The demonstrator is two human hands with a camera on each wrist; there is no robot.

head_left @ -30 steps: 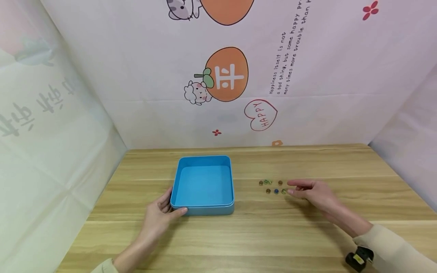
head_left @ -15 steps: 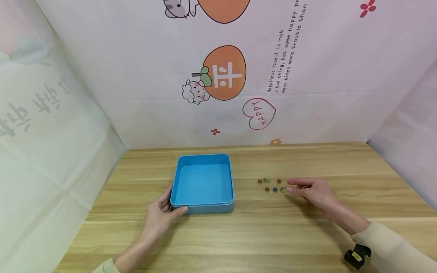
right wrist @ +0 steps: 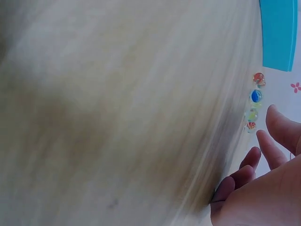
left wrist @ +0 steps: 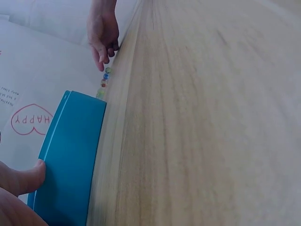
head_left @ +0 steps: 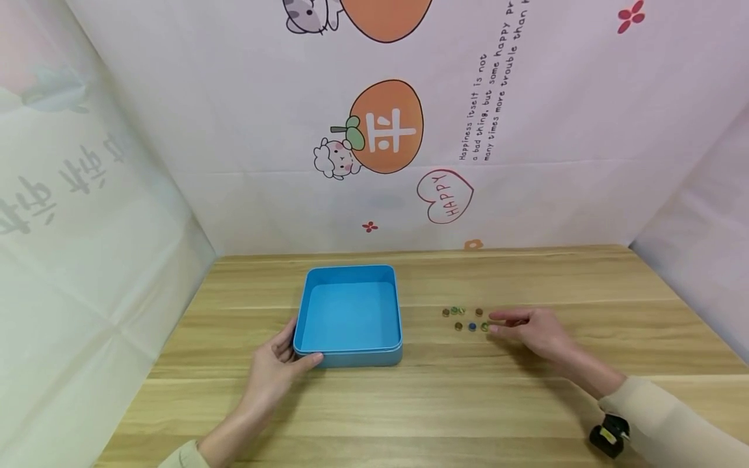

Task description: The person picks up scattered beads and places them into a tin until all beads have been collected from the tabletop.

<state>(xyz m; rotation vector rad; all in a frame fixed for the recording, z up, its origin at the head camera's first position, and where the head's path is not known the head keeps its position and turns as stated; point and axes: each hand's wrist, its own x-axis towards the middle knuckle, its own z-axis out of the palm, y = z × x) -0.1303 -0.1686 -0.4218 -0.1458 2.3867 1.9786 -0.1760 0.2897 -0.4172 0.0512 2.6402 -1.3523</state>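
In the head view, a square blue box (head_left: 351, 315) without a lid stands on the table, its inside bare. My left hand (head_left: 272, 374) holds its near left corner, thumb on the front wall and fingers along the left side. The left wrist view shows that thumb (left wrist: 30, 179) on the blue wall. Several glass marbles lie right of the box, among them a blue marble (head_left: 472, 327), a green marble (head_left: 485, 327) and a reddish-brown marble (head_left: 479, 312). My right hand (head_left: 541, 333) is just right of them, forefinger and thumb extended and apart, gripping nothing visible.
The wood-grain table (head_left: 363, 416) meets a printed white cloth wall (head_left: 263, 130) at the back. More cloth hangs at the left and right sides. A black device (head_left: 608, 437) sits at the right wrist beside the sleeve.
My right hand has edged slightly left, its fingertips a little nearer the marbles. The left hand, box and marbles stay in place; the head view shifts slightly.
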